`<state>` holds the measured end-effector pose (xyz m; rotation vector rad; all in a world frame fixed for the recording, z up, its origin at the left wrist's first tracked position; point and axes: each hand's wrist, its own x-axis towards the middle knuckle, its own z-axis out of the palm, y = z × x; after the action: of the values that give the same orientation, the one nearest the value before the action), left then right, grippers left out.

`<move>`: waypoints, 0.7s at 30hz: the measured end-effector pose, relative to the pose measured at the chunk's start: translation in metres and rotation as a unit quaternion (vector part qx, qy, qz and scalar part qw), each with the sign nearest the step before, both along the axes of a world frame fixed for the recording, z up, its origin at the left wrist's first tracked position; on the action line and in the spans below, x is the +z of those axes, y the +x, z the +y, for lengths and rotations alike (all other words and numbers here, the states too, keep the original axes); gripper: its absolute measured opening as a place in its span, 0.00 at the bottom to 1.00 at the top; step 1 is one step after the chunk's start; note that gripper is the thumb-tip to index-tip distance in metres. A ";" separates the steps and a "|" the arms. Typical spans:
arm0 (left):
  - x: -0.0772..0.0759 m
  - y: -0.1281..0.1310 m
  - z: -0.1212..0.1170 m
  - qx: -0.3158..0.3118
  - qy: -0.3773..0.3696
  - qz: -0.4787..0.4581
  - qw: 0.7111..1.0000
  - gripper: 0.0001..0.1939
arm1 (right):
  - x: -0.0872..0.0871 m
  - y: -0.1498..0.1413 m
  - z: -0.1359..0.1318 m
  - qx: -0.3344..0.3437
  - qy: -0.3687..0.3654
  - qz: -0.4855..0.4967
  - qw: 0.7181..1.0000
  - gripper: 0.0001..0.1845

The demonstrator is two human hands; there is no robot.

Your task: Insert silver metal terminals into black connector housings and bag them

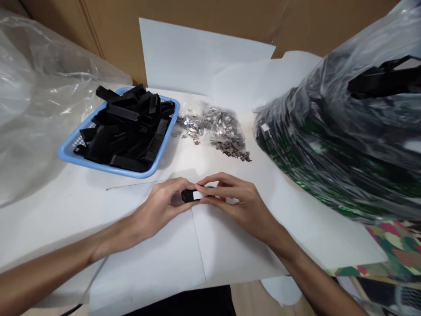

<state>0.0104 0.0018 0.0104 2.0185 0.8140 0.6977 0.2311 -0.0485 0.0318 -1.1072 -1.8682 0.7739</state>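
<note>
1. Between the fingertips of the left hand (159, 199) and right hand (238, 197) sits a small black piece (188, 196) with a white patch, above the white work surface (148, 263).
2. Left fingers are pinched nearly together, gripping its left end; right fingers close narrowly on its other end.
3. Beyond the left fingers, to their left, a blue basket (140, 174) holds heaped black parts (123, 113).
4. Straight beyond the right fingers lie small metal pieces (226, 129), partly in clear plastic.
5. Right of them bulges a large filled bag (315, 136).
</note>
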 end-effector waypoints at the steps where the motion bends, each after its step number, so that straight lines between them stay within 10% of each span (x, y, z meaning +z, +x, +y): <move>1: 0.000 0.000 0.000 -0.002 0.000 -0.001 1.000 0.10 | 0.001 -0.001 0.000 -0.002 -0.006 -0.001 1.000 0.19; 7: -0.002 -0.002 0.002 0.001 -0.006 -0.005 1.000 0.11 | 0.009 0.016 0.013 -0.006 -0.074 -0.011 0.997 0.14; 13: 0.004 -0.001 0.003 -0.010 0.086 0.009 0.996 0.17 | -0.017 0.078 0.050 -0.279 0.024 -0.166 0.946 0.12; 21: 0.005 -0.001 0.000 0.034 0.168 0.029 0.985 0.16 | -0.043 0.089 0.045 -0.331 0.016 -0.177 0.927 0.15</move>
<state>0.0093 0.0018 0.0155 2.3310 0.8479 0.8658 0.3203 -0.0034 -0.0108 -1.8080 -1.5979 0.1565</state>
